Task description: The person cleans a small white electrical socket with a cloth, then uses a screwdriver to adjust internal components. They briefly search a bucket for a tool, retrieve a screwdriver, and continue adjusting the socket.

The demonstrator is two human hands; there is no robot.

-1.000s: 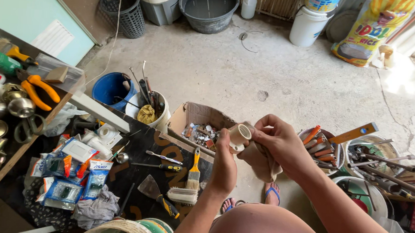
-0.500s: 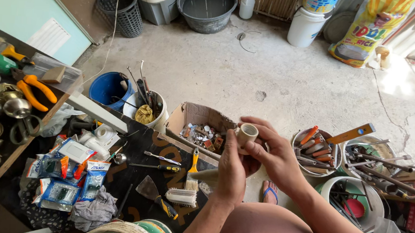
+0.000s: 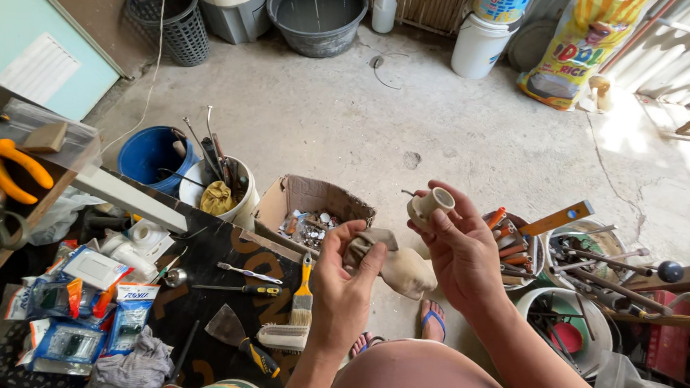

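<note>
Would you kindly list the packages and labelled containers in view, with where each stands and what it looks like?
Printed sack: far right by the wall, upright, yellow and orange.
Labelled bucket: left of the sack, white, colourful label on top.
Blister packs: lower left on the dark board, blue and white, flat.
Cardboard box: centre floor, brown, open, holding small fittings.

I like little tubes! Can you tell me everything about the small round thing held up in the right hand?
The pipe fitting is a short, cream-coloured tube, plastic by its look, with a thick rim and an open, hollow end tilted up and to the right. The right hand pinches it between thumb and fingers, above the floor. A beige cloth, gripped by the left hand, hangs just below it.
</note>
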